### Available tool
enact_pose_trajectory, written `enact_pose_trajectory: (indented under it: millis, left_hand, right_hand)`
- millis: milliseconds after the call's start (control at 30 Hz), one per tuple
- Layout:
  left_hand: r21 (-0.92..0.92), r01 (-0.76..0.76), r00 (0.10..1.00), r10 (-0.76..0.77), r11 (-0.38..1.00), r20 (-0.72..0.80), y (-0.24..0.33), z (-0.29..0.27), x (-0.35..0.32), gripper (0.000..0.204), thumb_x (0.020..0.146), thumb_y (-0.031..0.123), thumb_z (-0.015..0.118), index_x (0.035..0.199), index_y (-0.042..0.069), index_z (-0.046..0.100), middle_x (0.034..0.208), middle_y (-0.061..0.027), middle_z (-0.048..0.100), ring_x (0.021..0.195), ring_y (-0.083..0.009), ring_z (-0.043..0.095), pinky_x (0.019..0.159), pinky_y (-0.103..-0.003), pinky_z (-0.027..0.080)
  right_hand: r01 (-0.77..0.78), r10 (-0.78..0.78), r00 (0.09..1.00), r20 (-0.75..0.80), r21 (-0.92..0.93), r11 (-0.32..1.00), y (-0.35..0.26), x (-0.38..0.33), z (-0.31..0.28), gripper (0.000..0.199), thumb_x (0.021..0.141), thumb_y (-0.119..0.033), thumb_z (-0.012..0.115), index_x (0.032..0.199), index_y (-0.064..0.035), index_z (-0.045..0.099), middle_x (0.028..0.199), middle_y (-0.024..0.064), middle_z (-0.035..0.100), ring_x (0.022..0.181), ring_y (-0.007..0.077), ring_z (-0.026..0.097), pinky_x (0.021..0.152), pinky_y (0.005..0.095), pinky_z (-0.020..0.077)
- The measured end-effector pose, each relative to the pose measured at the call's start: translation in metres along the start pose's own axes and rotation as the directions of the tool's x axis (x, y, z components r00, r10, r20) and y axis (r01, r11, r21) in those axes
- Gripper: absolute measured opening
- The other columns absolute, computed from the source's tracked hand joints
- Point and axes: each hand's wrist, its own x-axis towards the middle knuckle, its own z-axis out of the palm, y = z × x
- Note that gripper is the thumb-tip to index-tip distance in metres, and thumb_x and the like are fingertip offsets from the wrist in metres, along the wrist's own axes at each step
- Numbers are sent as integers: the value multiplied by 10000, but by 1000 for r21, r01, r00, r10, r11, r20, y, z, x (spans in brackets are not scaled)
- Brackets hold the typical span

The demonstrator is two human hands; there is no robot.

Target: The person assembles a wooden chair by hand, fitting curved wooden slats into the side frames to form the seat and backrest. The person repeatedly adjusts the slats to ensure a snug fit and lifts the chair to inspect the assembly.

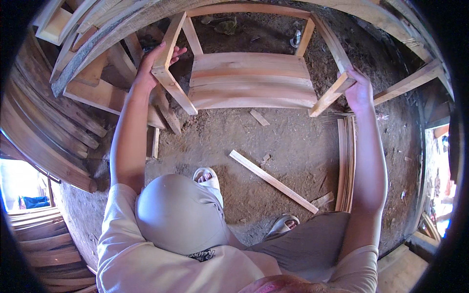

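Observation:
A wooden frame (pixel 249 9) with corner legs and a bottom of planks (pixel 251 80) stands on the dirt floor in front of me. My left hand (pixel 151 63) grips its left side near the front corner, thumb on the near side and some fingers showing past the rail. At the opposite front corner, my right hand (pixel 359 90) is closed round the right side rail, with the fingertips partly hidden. Both arms are stretched forward, one to each side of the frame.
A loose wooden strip (pixel 273 180) lies on the floor between my feet. Thin slats (pixel 346 163) are stacked by my right forearm. Boards and curved timbers (pixel 49 112) are piled on the left. A small wood offcut (pixel 259 117) lies just before the frame.

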Motion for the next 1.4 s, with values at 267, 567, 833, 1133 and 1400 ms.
enact_pose_trajectory:
  millis: [267,567,833,1133,1400]
  left_hand:
    - [67,78,997,-76,995,-19,-33,-26,0,357,1014,244,491,1219,-32,587,1083,-145,691,1118,-282,655,890,-313,505]
    - [295,168,977,-119,941,-178,-39,-5,-10,390,1047,297,394,1260,-4,523,1080,-161,701,978,-243,689,807,-343,517]
    - [541,190,947,-8,819,-320,-43,10,-14,402,1065,349,330,1212,39,541,1009,-135,712,859,-203,695,757,-324,511]
    - [542,186,934,24,819,-357,-53,0,-12,441,1060,370,345,1218,14,550,974,-154,714,840,-218,712,740,-326,535]
    - [569,167,940,43,805,-337,-55,-5,-13,473,1047,415,370,1215,10,547,960,-159,717,828,-222,716,729,-317,538]
  right_hand:
    - [-29,74,984,161,-265,964,19,-8,4,526,877,-62,607,1373,48,472,1175,104,625,1133,217,581,1015,359,422]
    - [55,-133,990,-52,-721,690,27,28,9,432,996,-320,567,1284,2,561,1012,105,690,875,171,666,813,286,511]
    - [-49,-45,996,-72,-917,396,29,28,29,514,1030,-441,423,1271,-6,552,777,155,686,703,231,682,683,357,521]
    - [-79,-14,995,-96,-890,449,31,23,31,502,1044,-444,416,1266,-16,556,755,110,662,676,171,647,677,306,519]
    - [-82,-8,995,-100,-857,509,32,21,33,504,1031,-434,443,1297,-18,541,778,119,669,689,175,656,659,311,521]
